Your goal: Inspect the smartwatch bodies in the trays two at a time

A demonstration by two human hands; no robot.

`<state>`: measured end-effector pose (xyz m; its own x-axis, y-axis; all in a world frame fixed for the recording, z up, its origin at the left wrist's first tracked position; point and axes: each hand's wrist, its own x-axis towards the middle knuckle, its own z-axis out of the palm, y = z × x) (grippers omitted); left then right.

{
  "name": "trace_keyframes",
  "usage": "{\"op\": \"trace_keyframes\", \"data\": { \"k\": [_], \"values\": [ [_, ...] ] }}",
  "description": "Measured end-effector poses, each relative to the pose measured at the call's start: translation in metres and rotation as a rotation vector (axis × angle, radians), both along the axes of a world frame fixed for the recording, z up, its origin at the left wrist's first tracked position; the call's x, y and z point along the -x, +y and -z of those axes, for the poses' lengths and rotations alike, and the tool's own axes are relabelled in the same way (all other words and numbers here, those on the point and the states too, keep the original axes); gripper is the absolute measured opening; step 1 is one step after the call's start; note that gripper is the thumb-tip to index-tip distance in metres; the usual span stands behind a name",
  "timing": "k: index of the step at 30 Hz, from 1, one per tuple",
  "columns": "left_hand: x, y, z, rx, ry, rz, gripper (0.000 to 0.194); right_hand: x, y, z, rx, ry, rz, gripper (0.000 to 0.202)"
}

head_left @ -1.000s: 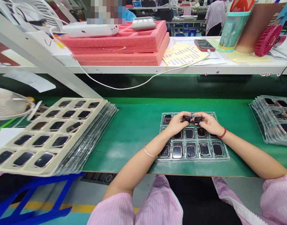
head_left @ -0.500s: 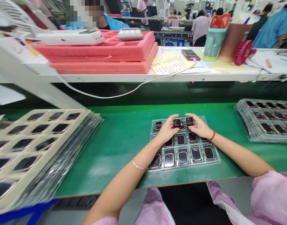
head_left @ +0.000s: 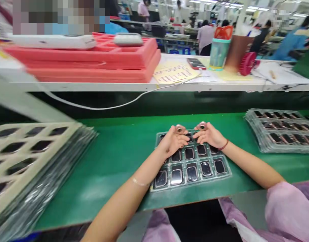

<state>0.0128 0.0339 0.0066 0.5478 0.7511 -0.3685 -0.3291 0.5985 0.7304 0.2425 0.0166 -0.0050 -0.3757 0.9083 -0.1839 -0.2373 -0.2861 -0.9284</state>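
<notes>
Head view: I see the left hand [head_left: 174, 143], fingers clamped on one smartwatch [head_left: 180, 129]! Right hand's [head_left: 208, 135] fingers grip another smartwatch [head_left: 202, 126].

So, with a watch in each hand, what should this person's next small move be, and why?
I'd probably turn the left watch and the right watch screen-up: the left hand and right hand hold them with round backs showing, while other watches in the tray lie dark screen up.
</notes>
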Motion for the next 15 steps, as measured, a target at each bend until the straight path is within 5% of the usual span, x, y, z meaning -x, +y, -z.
{"op": "trace_keyframes", "data": {
  "k": [5, 9, 15],
  "values": [
    [0.004, 0.006, 0.010, 0.026, -0.031, 0.032, 0.069, -0.005, 0.004, 0.007, -0.103, -0.072, 0.003, 0.063],
    [0.004, 0.002, 0.013, -0.114, -0.035, -0.027, 0.043, 0.000, 0.000, 0.008, -0.152, -0.082, 0.035, 0.048],
    [-0.002, -0.004, 0.015, -0.385, 0.080, -0.105, 0.065, 0.008, -0.003, 0.010, -0.371, -0.259, 0.095, 0.055]
  ]
}}
